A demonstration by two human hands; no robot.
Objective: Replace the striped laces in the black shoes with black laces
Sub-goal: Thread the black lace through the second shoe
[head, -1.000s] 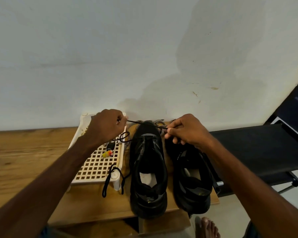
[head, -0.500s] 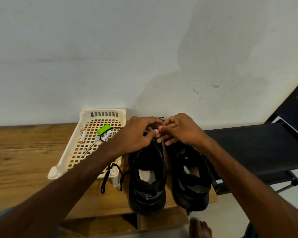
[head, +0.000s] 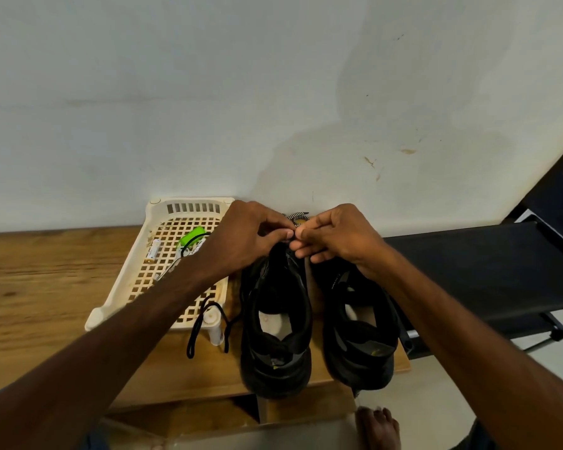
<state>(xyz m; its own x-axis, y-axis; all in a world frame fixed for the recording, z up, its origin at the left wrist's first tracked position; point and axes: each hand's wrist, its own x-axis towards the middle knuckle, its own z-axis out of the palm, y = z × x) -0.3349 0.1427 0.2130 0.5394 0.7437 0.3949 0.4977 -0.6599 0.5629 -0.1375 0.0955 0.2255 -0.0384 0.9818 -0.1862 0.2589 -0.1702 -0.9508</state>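
Two black shoes stand side by side on the wooden table, heels toward me: the left shoe (head: 275, 323) and the right shoe (head: 359, 329). My left hand (head: 251, 235) and my right hand (head: 338, 237) meet fingertip to fingertip over the toe end of the left shoe, both pinching a black lace there. The lace between the fingers is mostly hidden. A striped lace (head: 295, 217) lies just behind my hands by the wall. Another length of black lace (head: 205, 319) hangs over the basket's near corner.
A cream plastic basket (head: 163, 277) sits left of the shoes and holds a green item (head: 192, 237) and a battery (head: 153, 250). A white wall rises right behind. A black bench (head: 485, 271) stands to the right. A bare foot (head: 376, 427) is below the table edge.
My left hand moved from over the basket to the toe of the left shoe and now meets my right hand. The black lace that was stretched between the hands is gathered at the fingertips.
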